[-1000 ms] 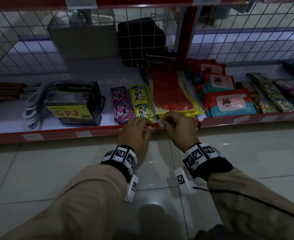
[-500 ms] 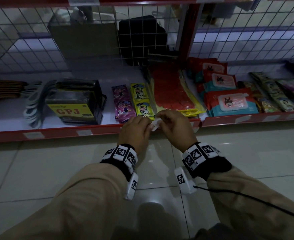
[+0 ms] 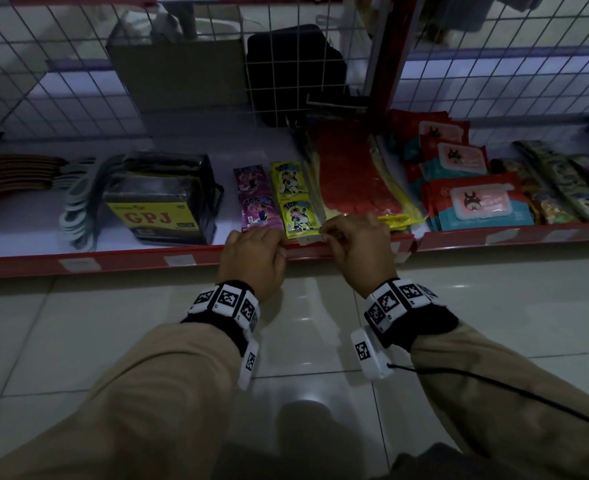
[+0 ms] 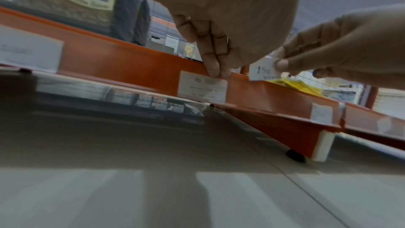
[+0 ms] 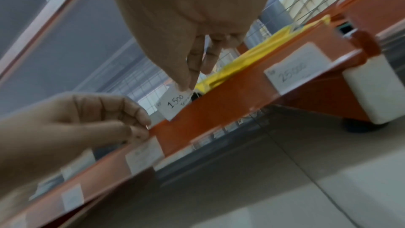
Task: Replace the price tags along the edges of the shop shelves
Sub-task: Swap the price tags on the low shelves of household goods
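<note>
Red shelf edge (image 3: 130,261), right hand (image 3: 359,244) fingers pinching white tag (image 5: 173,105), left hand (image 3: 251,258) fingers pressed together above fitted tag (image 4: 201,87).

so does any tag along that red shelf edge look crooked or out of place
Yes: the handwritten 1.500 tag sits tilted above the red shelf edge, pinched by the right hand, not seated flat like the tags beside it.

sachets (image 3: 288,199) crowding the shelf edge (image 3: 130,263)
</note>
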Available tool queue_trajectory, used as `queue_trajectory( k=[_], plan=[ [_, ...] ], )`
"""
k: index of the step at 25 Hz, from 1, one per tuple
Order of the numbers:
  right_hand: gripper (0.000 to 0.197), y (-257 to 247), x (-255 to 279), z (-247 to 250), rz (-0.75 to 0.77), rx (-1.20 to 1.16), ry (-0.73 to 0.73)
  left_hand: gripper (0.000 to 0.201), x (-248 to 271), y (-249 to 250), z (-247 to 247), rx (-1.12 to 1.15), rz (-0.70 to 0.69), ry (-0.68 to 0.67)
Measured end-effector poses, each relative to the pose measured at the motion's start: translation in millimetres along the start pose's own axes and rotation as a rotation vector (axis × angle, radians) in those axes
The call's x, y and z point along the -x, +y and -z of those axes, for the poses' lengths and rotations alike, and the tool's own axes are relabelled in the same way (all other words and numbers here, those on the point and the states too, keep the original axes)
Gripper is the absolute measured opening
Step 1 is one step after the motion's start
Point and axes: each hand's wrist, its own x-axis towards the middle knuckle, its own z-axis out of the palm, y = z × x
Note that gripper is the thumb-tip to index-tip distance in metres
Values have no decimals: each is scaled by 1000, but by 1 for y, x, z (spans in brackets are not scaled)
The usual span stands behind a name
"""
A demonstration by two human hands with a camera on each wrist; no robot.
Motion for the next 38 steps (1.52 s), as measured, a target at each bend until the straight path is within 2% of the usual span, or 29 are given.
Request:
queue_trajectory(
  k=[4,9,14,16,20,38],
  plan=[
    [12,-1,2,-4,28,101,-30,27,1,-1,-6,60,8,-16],
    [13,0,6,-5,56,196,-26,27,8,3,-14,-45,6,-37],
    [21,-3,10,-7,186,413,-29,22,6,11,-15,-157,38,12],
    [18,-2,10,-8,216,459,-32,24,6,12,-16,-199,29,4],
    [10,-1,10,-11,217,491,-42,26,5,12,-16,-237,13,2],
    [21,2,13,-13,220,522,-53,30,5,13,-15,-278,29,-66]
  ],
)
